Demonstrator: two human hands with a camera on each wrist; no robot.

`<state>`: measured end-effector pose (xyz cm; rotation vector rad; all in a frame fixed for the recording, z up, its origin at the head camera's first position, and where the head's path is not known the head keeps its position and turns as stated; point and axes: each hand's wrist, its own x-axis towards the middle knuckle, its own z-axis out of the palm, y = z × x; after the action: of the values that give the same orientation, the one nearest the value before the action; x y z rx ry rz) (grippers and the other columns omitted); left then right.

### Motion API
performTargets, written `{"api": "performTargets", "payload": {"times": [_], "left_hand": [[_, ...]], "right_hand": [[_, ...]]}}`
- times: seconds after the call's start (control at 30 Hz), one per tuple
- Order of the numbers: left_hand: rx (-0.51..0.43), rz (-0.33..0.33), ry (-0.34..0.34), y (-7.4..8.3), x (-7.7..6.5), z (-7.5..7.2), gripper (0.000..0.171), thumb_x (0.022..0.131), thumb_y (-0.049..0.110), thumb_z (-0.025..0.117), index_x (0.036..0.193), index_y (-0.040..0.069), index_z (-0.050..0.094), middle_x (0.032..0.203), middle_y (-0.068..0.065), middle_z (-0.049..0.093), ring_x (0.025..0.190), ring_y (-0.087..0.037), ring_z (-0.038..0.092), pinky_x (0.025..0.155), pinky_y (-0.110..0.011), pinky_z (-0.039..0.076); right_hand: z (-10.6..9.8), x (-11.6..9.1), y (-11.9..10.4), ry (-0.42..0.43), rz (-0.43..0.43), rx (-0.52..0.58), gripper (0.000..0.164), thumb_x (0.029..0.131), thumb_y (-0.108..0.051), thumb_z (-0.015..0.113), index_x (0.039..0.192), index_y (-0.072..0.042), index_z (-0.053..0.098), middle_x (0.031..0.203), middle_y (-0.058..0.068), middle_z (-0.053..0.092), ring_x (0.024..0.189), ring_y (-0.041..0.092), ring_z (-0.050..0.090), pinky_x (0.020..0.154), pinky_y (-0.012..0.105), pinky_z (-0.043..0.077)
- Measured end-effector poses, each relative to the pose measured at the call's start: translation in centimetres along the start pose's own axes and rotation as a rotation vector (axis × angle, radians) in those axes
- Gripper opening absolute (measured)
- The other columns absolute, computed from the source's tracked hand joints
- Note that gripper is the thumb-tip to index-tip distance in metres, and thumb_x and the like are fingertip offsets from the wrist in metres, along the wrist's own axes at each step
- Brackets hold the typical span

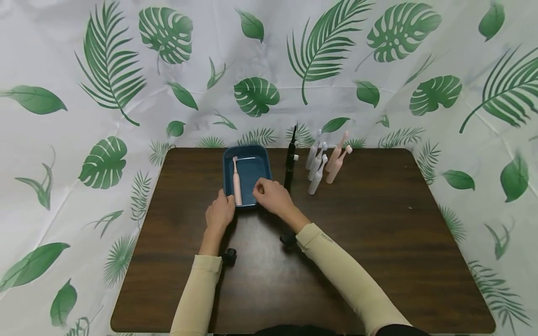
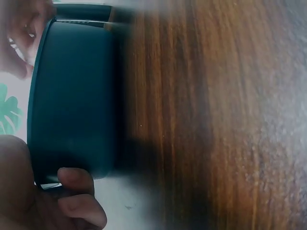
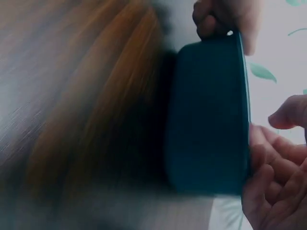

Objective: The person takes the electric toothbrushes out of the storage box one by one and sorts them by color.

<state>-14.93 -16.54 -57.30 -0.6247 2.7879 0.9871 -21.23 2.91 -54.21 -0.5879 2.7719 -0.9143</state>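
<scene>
A dark blue rectangular tray [image 1: 262, 161] sits at the back of the table, left of centre. One pink electric toothbrush [image 1: 237, 186] lies lengthwise along its left side. My left hand [image 1: 220, 212] grips the front left corner, thumb over the rim and fingers curled against the outer wall, as the left wrist view shows. At the front right corner is my right hand [image 1: 273, 196]. In the right wrist view its loosely bent fingers [image 3: 273, 158] lie at the rim, and the thumb stands apart from them. Nothing shows between that thumb and the fingers.
Right of the tray stand black electric toothbrushes [image 1: 290, 161], then white ones [image 1: 316, 179] and pink ones [image 1: 336, 169], all upright. The brown wooden table [image 1: 378, 261] ends at a leaf-patterned white cloth [image 1: 260, 56]. Black cameras [image 1: 229, 256] are worn at both wrists.
</scene>
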Motion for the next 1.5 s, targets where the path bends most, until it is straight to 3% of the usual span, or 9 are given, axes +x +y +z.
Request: {"api": "performTargets", "payload": {"times": [0.2, 0.33, 0.47, 0.73, 0.87, 1.0, 1.2, 1.5], "left_hand": [[-0.019, -0.014, 0.007, -0.5, -0.2, 0.6, 0.062, 0.109, 0.040, 0.031, 0.155, -0.001, 0.040, 0.127, -0.033, 0.069, 0.108, -0.052, 0.070, 0.096, -0.068, 0.051], [-0.009, -0.012, 0.028, -0.5, 0.0, 0.6, 0.061, 0.109, 0.040, 0.031, 0.151, -0.001, 0.042, 0.118, -0.032, 0.071, 0.100, -0.049, 0.071, 0.092, -0.066, 0.052], [-0.009, -0.011, 0.025, -0.3, 0.0, 0.4, 0.057, 0.109, 0.041, 0.030, 0.147, 0.000, 0.045, 0.113, -0.029, 0.072, 0.093, -0.046, 0.071, 0.088, -0.064, 0.053], [-0.025, -0.001, 0.047, -0.5, 0.1, 0.8, 0.045, 0.108, 0.040, 0.031, 0.128, 0.004, 0.050, 0.097, -0.022, 0.070, 0.079, -0.040, 0.066, 0.077, -0.060, 0.051], [-0.024, 0.003, 0.054, -0.5, 0.3, 0.7, 0.044, 0.109, 0.041, 0.030, 0.125, 0.005, 0.050, 0.097, -0.022, 0.070, 0.081, -0.042, 0.067, 0.077, -0.061, 0.051], [-0.029, 0.008, 0.046, -0.5, 0.2, 0.6, 0.045, 0.109, 0.041, 0.029, 0.127, 0.005, 0.049, 0.098, -0.023, 0.071, 0.083, -0.043, 0.068, 0.077, -0.061, 0.051], [-0.031, 0.017, 0.047, -0.5, 0.2, 0.3, 0.050, 0.108, 0.043, 0.028, 0.133, 0.005, 0.049, 0.104, -0.026, 0.072, 0.089, -0.047, 0.070, 0.081, -0.063, 0.052], [-0.028, -0.008, 0.020, -0.3, 0.2, 0.0, 0.059, 0.108, 0.045, 0.028, 0.148, 0.004, 0.044, 0.121, -0.029, 0.071, 0.103, -0.049, 0.071, 0.090, -0.066, 0.052]], "right_hand": [[1.5, 2.0, -2.2, -0.011, 0.065, -0.223, 0.028, 0.106, -0.041, 0.064, 0.118, -0.019, 0.076, 0.085, -0.001, 0.074, 0.068, 0.021, 0.066, 0.066, 0.044, 0.057], [2.4, 3.5, -3.1, -0.081, 0.108, -0.193, 0.034, 0.106, -0.042, 0.063, 0.128, -0.017, 0.073, 0.107, 0.003, 0.078, 0.085, 0.026, 0.072, 0.082, 0.052, 0.059], [3.2, 4.8, -3.5, -0.132, 0.171, -0.143, 0.041, 0.107, -0.045, 0.060, 0.133, -0.014, 0.068, 0.119, 0.007, 0.075, 0.098, 0.029, 0.072, 0.090, 0.054, 0.057], [5.2, 6.1, -3.5, -0.185, 0.210, -0.096, 0.032, 0.107, -0.044, 0.061, 0.116, -0.014, 0.070, 0.105, 0.006, 0.072, 0.087, 0.024, 0.065, 0.079, 0.045, 0.051], [5.4, 6.7, -3.8, -0.217, 0.217, -0.048, 0.031, 0.106, -0.043, 0.063, 0.097, -0.014, 0.071, 0.091, 0.006, 0.070, 0.077, 0.025, 0.062, 0.071, 0.042, 0.048], [6.4, 7.6, -3.3, -0.223, 0.211, -0.022, 0.034, 0.103, -0.041, 0.065, 0.081, -0.015, 0.067, 0.078, 0.004, 0.065, 0.069, 0.024, 0.060, 0.064, 0.039, 0.046], [6.3, 7.6, -3.8, -0.218, 0.222, 0.029, 0.033, 0.100, -0.041, 0.071, 0.085, -0.012, 0.071, 0.083, 0.005, 0.071, 0.074, 0.024, 0.066, 0.068, 0.039, 0.052], [9.8, 10.9, -0.3, -0.261, 0.251, 0.076, 0.040, 0.093, -0.045, 0.076, 0.069, -0.015, 0.064, 0.066, 0.000, 0.060, 0.061, 0.021, 0.058, 0.057, 0.035, 0.046]]}}
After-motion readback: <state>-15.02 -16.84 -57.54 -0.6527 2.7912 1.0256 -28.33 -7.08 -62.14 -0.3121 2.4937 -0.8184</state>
